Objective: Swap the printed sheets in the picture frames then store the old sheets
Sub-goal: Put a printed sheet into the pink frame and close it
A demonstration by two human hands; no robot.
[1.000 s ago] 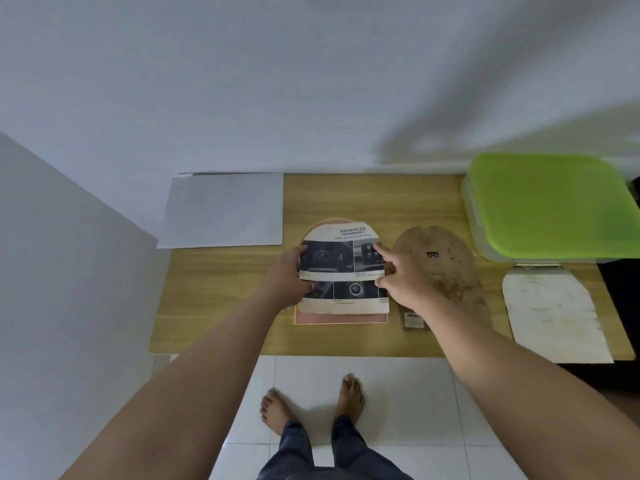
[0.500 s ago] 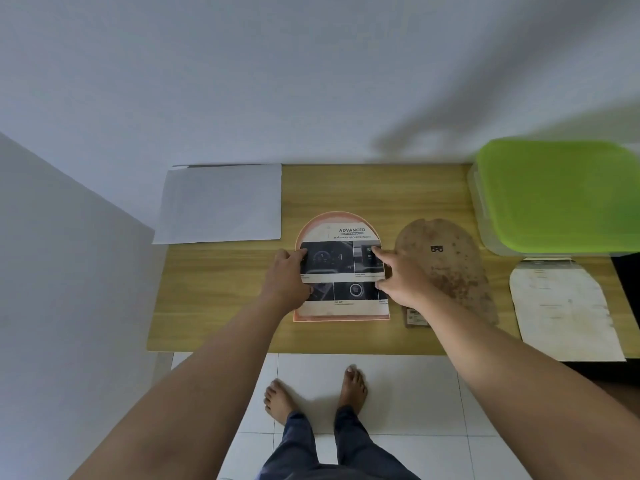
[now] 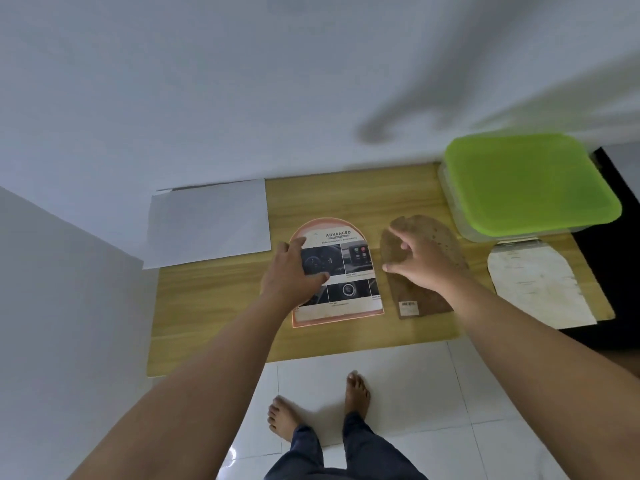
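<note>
An arch-shaped picture frame (image 3: 346,225) with an orange rim lies flat on the wooden table (image 3: 214,306). A printed sheet (image 3: 353,268) headed "ADVANCED" with dark photos sits inside it. My left hand (image 3: 294,275) rests flat on the sheet's left half, fingers spread. My right hand (image 3: 415,261) hovers over the brown arch-shaped backing board (image 3: 426,303) to the right, fingers loosely curled and holding nothing. A worn white arch-shaped sheet (image 3: 540,285) lies at the table's right end.
A plain white sheet (image 3: 207,223) lies at the table's back left. A clear box with a green lid (image 3: 526,181) stands at the back right, against the wall. My bare feet (image 3: 318,403) stand on white floor tiles below the table's front edge.
My right hand has left the printed sheet and moved right, over the brown backing board. My left hand has slid further onto the sheet, which now lies within the frame.
</note>
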